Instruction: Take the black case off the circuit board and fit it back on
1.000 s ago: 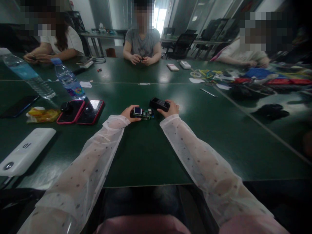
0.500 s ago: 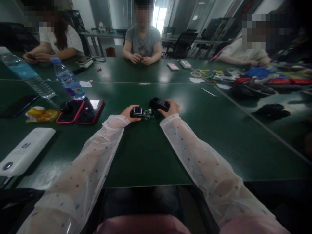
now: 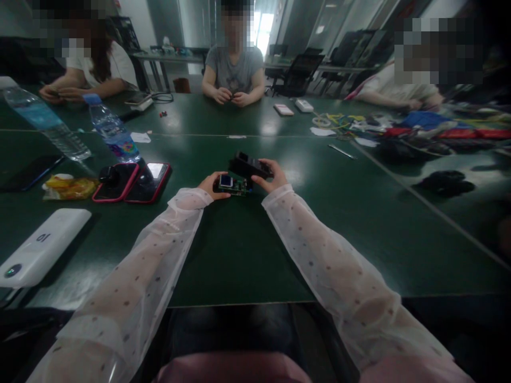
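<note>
My left hand [image 3: 214,186] is closed on the left end of a small green circuit board [image 3: 240,186], which carries a little square display [image 3: 226,182]. In my right hand [image 3: 272,177] is a black plastic case [image 3: 249,166], gripped by its right end between thumb and fingers. The case is tilted, its hollow side partly showing, and sits just behind and above the board's right part. Whether case and board touch I cannot tell. Both are held over the green table [image 3: 239,255].
On the left lie a white power bank [image 3: 48,242], phones [image 3: 147,183], a yellow packet [image 3: 67,188] and two water bottles [image 3: 112,127]. To the right are a metal pen-like stick [image 3: 342,151] and a heap of cables [image 3: 423,127]. Co-workers sit across and at both sides.
My right hand has moved the black case leftward and slightly up, so it now stands behind the circuit board. My left hand and the board have stayed in place.
</note>
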Demonstrator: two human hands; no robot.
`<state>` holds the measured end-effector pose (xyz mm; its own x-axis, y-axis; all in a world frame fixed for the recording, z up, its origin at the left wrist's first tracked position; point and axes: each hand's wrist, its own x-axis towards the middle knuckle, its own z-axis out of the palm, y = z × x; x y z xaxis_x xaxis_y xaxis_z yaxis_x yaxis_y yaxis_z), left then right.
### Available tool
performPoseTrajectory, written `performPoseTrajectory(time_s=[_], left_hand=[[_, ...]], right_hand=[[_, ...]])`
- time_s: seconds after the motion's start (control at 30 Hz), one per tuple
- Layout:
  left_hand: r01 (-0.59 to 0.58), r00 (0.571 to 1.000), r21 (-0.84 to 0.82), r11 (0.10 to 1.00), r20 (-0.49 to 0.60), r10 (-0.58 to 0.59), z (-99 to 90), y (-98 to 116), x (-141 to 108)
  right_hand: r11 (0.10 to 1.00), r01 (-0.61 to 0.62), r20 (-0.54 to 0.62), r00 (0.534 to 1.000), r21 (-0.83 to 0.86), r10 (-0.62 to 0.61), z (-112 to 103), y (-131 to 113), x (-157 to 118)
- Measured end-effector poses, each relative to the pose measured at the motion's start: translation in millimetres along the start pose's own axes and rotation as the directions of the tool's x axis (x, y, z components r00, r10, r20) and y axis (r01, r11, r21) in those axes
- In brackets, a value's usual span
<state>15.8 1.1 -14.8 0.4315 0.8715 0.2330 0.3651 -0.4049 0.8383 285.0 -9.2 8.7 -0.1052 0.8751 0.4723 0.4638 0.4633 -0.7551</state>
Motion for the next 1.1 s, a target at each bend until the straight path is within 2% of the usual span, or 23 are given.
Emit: performPoseTrajectory(time_s=[0.17, 0.33, 0.5, 0.7, 0.87, 1.1], left_hand=[[0.043, 0.999, -0.017, 0.999, -0.018, -0.043, 1.1, 6, 1], [0.062, 0.997, 0.046, 0.997, -0.053, -0.059, 0.8, 12, 0], [0.035, 0.999, 0.042, 0.998, -0.018, -0.034, 0.5, 19, -4], [0.108, 0.992, 0.059, 0.992, -0.076, -0.104, 2.1, 28, -5], [0.122, 0.992, 0.097, 0.988, -0.045, -0.118, 1.0, 29, -4], [0.134, 0.991, 0.020, 0.991, -0.008, -0.134, 0.4, 33, -5]], right_hand=[[0.998, 0.056, 0.137, 0.989, -0.027, -0.052, 9, -21, -9], [0.991, 0.089, 0.212, 0.975, -0.098, -0.067, 15, -19, -11], [0.989, 0.034, 0.260, 0.965, -0.147, 0.006, 19, -12, -13], [0.999, 0.034, 0.317, 0.948, -0.021, -0.025, 19, -13, -13], [0.999, -0.025, 0.354, 0.935, 0.026, 0.014, 17, -19, -15], [0.990, -0.138, 0.324, 0.938, 0.037, 0.119, 18, -20, -17]])
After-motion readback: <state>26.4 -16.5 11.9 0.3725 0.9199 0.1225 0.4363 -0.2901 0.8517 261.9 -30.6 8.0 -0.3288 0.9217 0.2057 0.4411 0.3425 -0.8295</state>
